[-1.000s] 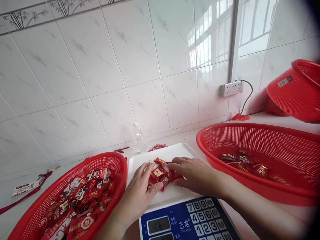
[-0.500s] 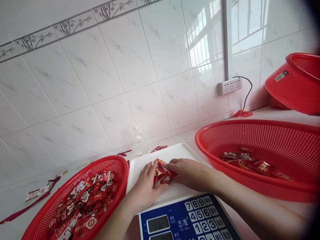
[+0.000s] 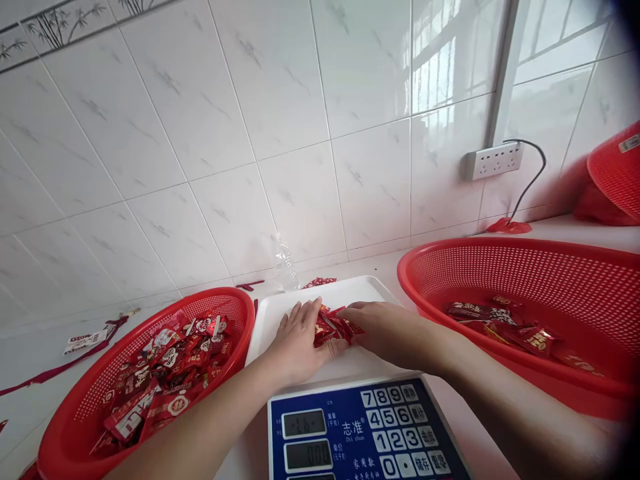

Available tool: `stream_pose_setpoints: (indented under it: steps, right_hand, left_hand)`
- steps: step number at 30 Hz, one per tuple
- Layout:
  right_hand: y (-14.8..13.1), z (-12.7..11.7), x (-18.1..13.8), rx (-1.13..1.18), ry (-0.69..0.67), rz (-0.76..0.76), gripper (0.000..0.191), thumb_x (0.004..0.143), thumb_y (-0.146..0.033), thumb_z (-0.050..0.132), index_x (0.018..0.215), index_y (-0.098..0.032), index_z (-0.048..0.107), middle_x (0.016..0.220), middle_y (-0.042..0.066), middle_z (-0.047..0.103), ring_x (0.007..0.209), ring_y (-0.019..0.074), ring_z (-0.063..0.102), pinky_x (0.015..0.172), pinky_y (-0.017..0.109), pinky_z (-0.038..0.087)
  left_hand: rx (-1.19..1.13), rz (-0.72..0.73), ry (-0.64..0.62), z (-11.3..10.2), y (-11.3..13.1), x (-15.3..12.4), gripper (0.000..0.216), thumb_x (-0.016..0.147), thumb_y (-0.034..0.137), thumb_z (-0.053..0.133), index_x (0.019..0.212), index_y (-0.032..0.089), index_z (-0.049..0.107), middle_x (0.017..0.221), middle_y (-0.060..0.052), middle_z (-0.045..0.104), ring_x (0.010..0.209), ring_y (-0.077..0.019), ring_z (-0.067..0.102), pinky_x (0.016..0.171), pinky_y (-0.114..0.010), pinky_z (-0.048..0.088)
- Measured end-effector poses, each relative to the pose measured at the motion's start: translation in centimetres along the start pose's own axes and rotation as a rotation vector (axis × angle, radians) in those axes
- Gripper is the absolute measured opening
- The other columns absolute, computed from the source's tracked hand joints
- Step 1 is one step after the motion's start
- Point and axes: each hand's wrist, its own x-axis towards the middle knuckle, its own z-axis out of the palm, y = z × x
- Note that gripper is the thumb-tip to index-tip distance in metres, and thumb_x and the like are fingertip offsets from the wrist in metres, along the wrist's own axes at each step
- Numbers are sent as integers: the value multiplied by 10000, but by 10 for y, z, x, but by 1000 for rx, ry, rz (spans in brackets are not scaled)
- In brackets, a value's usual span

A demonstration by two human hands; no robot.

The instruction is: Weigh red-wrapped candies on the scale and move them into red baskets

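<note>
On the white weighing tray [image 3: 265,327] of the scale, a small bunch of red wrapped candies [image 3: 330,325] is gathered between my two hands. My left hand [image 3: 303,343] presses on the bunch from the left, its fingers extended and its thumb along the near side. From the right, my right hand [image 3: 383,330] curves round the same candies, its fingertips partly hidden. In front of the tray is the scale's blue keypad panel [image 3: 350,460], with number keys and grey displays.
A red basket [image 3: 245,313] full of wrapped candies stands at the left. The larger red basket [image 3: 420,267] at the right holds several packets. Behind the tray are a clear plastic bottle [image 3: 285,263] and a power strip [image 3: 495,162] on the tiled wall. More red baskets [image 3: 617,177] lie far right.
The view has shifted, showing more of the scale's panel. My hands have drawn closer round the candies, which are now bunched more tightly between them.
</note>
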Motion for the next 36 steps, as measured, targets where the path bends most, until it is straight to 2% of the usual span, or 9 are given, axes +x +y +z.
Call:
stream_pose_setpoints:
  steps: [4,9,12,20,24,27,30,33,36]
  right_hand:
    - [3,8,6,-44,72,2,244,826,-75,424,913,-167,632,894,77,677,732,183,619,588,278,399]
    - [4,15,12,-48,112,34,298,792,-52,454,1006,-160,631,932,85,653,718,181,619,580,276,388]
    - [6,18,14,-37,128,48,341,798,-50,442,1061,-166,626,955,90,651,734,179,622,590,274,397]
    - [4,17,12,-12,143,44,292,845,-140,464,1071,-188,644,948,85,682,827,203,641,635,287,446]
    - [3,11,7,-32,198,49,320,889,-251,426,1127,-222,637,1065,91,684,843,235,664,653,346,495]
    - [10,10,4,-66,279,37,380,887,-334,400,1187,-242,615,1123,86,677,844,254,677,685,395,529]
    - [22,13,5,-105,347,1,433,880,-405,370,1206,-250,608,1141,84,674,848,276,684,677,417,545]
    - [32,19,7,-152,392,-2,476,886,-480,322,1204,-274,610,1139,79,677,801,280,691,630,427,552]
    - [37,27,9,-172,413,13,471,886,-508,308,1204,-325,605,1118,54,687,732,254,694,583,403,549]
  left_hand:
    - [21,59,32,3,-2,9,904,805,700,431,1468,115,241,1539,-157,224,1418,-344,143,1139,-506,160]
    - [27,139,138,6,-1,11,761,817,674,444,1373,156,410,1360,-137,459,1274,-308,395,1058,-445,342]
    - [64,128,163,6,0,11,707,810,671,453,1334,196,451,1278,-122,497,1212,-310,438,1008,-451,386]
    - [69,154,97,4,-5,13,794,813,689,427,1386,140,379,1439,-147,390,1355,-323,284,1108,-469,248]
    - [2,129,76,-19,-9,10,736,881,638,346,1428,147,302,1530,-130,256,1430,-304,107,1141,-472,167]
    - [-82,69,250,-53,-31,7,513,931,453,397,1362,178,375,1477,-104,372,1380,-214,290,1122,-347,250]
    - [-60,-201,398,-82,-76,-2,358,927,303,412,1264,180,416,1361,-101,496,1235,-178,481,1027,-297,373]
    - [-20,-379,314,-90,-125,-22,302,925,261,354,1187,144,447,1199,-134,596,1036,-217,611,860,-341,481]
    - [12,-416,78,-78,-156,-41,222,827,280,546,1017,166,563,1046,-86,671,937,-224,642,788,-304,494]
